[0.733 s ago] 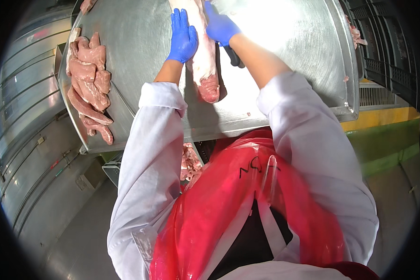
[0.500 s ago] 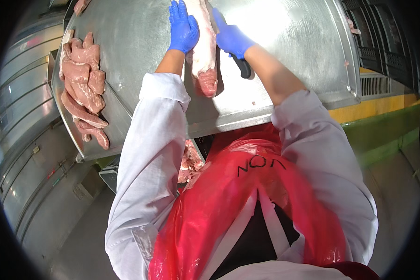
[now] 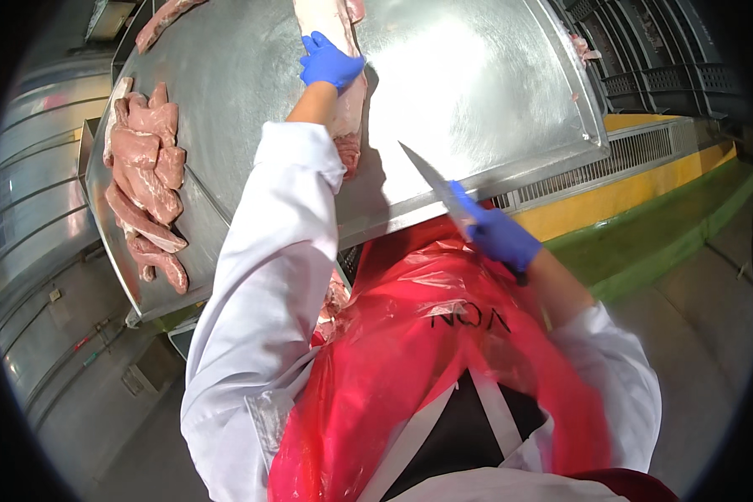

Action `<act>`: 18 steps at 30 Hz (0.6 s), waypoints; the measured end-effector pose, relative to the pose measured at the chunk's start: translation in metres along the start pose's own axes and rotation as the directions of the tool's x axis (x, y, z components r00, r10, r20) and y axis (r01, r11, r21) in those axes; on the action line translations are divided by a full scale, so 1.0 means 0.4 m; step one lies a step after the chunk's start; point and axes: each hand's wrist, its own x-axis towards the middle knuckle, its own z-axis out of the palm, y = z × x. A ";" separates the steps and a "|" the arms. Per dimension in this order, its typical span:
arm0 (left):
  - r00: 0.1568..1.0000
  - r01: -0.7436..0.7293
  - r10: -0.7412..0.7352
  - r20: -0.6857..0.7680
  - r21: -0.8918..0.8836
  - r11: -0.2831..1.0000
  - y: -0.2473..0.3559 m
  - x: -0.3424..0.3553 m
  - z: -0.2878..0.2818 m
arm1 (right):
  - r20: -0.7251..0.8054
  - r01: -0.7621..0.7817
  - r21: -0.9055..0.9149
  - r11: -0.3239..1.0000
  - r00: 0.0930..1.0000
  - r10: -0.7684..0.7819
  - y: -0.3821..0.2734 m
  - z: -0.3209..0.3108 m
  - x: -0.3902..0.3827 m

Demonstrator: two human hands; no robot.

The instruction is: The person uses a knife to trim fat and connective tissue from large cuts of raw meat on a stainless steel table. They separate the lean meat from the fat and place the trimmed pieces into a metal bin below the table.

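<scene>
A long pork loin lies lengthwise on the metal table, pale fat on top and a pinker near end. Its far end runs out of the picture. My left hand, in a blue glove, is closed over the loin, fingers at its left edge and thumb at its right. Off the table's near edge, in front of my apron, my right hand, also blue-gloved, grips a knife. The blade points up and left toward the table, apart from the meat. Part of the dark handle shows below the hand.
The metal table has a raised rim. Several trimmed meat pieces are heaped at its left side, and another strip lies at the far left. Below the near edge, more meat shows beside my red apron. Dark crates stand right.
My right hand has drawn back from beside the loin toward my body, bringing the knife blade into plain view. The left hand has gone from flat to bent over the loin. The view has shifted.
</scene>
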 end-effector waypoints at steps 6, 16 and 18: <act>0.974 0.111 0.038 0.223 -0.618 0.778 -0.163 0.009 -0.075 | -0.303 -0.128 0.287 0.949 0.928 0.217 0.092 -0.229 -0.119; 0.952 0.039 -0.160 -0.261 -0.416 0.908 -0.293 -0.070 -0.048 | -0.285 -0.151 0.401 0.904 0.917 0.279 0.090 -0.441 -0.062; 0.890 -0.365 0.306 -0.339 -0.129 0.922 -0.145 -0.087 -0.105 | -0.239 -0.098 0.354 0.930 0.952 0.191 0.088 -0.483 -0.023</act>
